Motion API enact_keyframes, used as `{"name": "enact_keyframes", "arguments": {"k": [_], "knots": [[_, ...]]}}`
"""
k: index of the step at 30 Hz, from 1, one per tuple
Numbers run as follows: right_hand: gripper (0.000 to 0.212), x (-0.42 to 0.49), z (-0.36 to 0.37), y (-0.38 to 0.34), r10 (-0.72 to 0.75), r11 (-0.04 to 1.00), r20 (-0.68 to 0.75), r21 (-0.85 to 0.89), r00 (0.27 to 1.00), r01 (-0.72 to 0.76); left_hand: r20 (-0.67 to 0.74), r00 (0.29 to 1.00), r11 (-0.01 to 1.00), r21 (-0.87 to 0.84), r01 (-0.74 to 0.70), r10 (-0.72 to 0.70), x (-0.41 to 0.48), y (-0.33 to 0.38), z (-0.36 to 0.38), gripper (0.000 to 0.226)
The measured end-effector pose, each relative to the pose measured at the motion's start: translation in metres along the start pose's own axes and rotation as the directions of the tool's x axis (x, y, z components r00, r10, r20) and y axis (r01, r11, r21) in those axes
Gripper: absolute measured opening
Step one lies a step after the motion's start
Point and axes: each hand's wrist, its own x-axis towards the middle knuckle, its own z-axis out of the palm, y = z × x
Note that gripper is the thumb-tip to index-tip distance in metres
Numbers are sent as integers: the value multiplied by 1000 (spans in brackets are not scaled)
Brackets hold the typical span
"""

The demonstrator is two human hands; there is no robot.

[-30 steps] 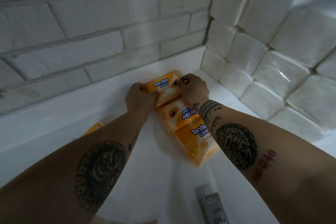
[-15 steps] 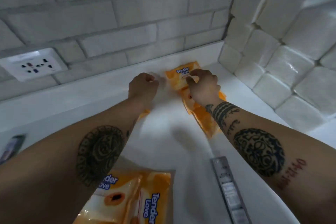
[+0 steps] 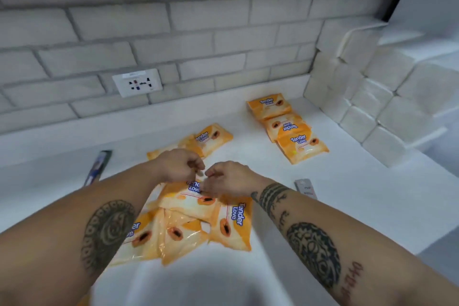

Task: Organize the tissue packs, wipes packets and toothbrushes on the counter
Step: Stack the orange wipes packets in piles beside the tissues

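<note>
**A:** How far is the tidying, in your opinion?

**B:** I think about the middle. Seen from the hands, the tissue packs (image 3: 372, 107) at 2 o'clock are already stacked like a wall in the corner of the counter (image 3: 360, 206). At 1 o'clock, three wipes packets (image 3: 288, 126) lie in one overlapping row that runs toward the brick wall.

**A:** And what is left?

**B:** A loose heap (image 3: 198, 226) of wipes lies crossed at 6 o'clock, directly under the forearms. Two more packets (image 3: 211, 136) lie at 12 o'clock, just beyond the left hand (image 3: 181, 164). One toothbrush (image 3: 98, 166) lies alone at 9 o'clock, and a grey pack (image 3: 306, 187), probably another toothbrush, is at 3 o'clock. These two are well apart.

**A:** What do the hands do?

**B:** Left hand and right hand (image 3: 231, 177) are near together over the top packet (image 3: 191, 197) of the heap, with fingers curled. If they pinch it already or only touch it, I cannot tell; the fingertips are blurred.
</note>
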Motion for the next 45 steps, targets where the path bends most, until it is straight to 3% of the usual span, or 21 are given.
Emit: {"name": "enact_keyframes", "arguments": {"k": [4,8,13,15,18,20,23,26,28,31,33,35,37,39,45], "knots": [[89,-14,35,-22,96,967,28,-241,995,-86,118,993,932,361,-22,-22,-45,-27,8,95],[101,-34,48,-42,83,971,-67,-220,994,-96,-23,996,938,339,-76,89,-72,-39,32,111],[93,-54,54,-51,41,990,-190,-124,981,-65,-211,963,985,17,-169,169,-89,-45,44,98],[87,-66,50,-55,0,996,-239,-91,971,-22,-307,937,947,-216,-239,166,-95,-44,40,91],[83,-82,39,-65,-40,998,-325,-55,945,23,-317,948,702,-675,-227,2,-105,-35,26,109],[83,-93,31,-76,-69,997,-371,-46,926,56,-237,971,571,-795,-205,18,-107,-30,14,120],[86,-107,20,-90,-111,994,-435,-49,893,99,-184,966,550,-795,-256,184,-115,-13,2,98],[85,-119,10,-92,-116,993,-481,-26,869,118,-224,961,476,-835,-276,164,-123,8,-5,58],[75,-127,4,-90,-103,989,-563,29,820,144,-251,954,439,-848,-298,162,-125,18,-9,53],[72,-132,-10,-87,36,965,-682,214,731,151,-279,948,359,-878,-316,152,-127,34,-15,41],[80,-136,-19,-87,175,899,-661,409,730,155,-296,943,306,-893,-330,152,-129,47,-20,22],[68,-140,-25,-88,255,789,-609,580,751,202,-301,940,284,-898,-337,161,-130,61,-21,18],[38,-145,-30,-87,278,704,-603,658,748,269,-302,937,275,-899,-341,177,-128,71,-18,20],[23,-150,-32,-83,291,678,-628,668,722,307,-293,938,272,-902,-336,185,-127,79,-13,19],[12,-151,-29,-48,317,697,-627,663,711,274,-248,955,304,-908,-288,165,-109,94,15,13]]}}
